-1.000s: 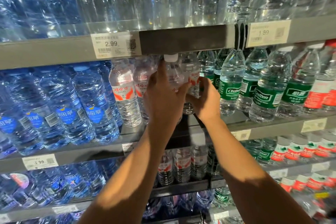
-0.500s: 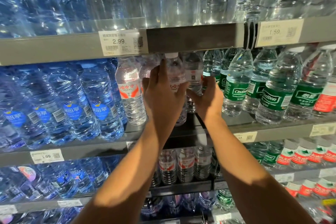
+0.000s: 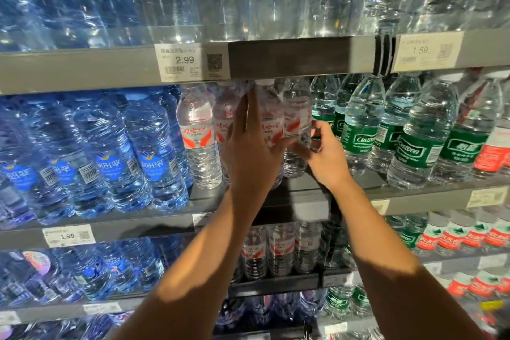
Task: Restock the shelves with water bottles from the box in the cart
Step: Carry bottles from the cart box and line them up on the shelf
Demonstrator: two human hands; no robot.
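Our left hand [image 3: 249, 152] grasps one red-label bottle [image 3: 269, 124] and our right hand [image 3: 321, 154] grasps its neighbour [image 3: 296, 119], both set back from the shelf [image 3: 311, 201] front edge; placement nearly complete, cart unseen

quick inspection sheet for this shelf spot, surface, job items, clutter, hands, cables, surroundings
surface: grey middle shelf, bare strip in front of the hands
job's things: red-label bottle and a second red-label bottle, both upright on the shelf
clutter: nothing seen
grippers: left hand wraps the first bottle; right hand holds the second low down
cables: nothing seen
surroundings: blue-label bottles to the left, green-label bottles to the right, 2.99 price tag above
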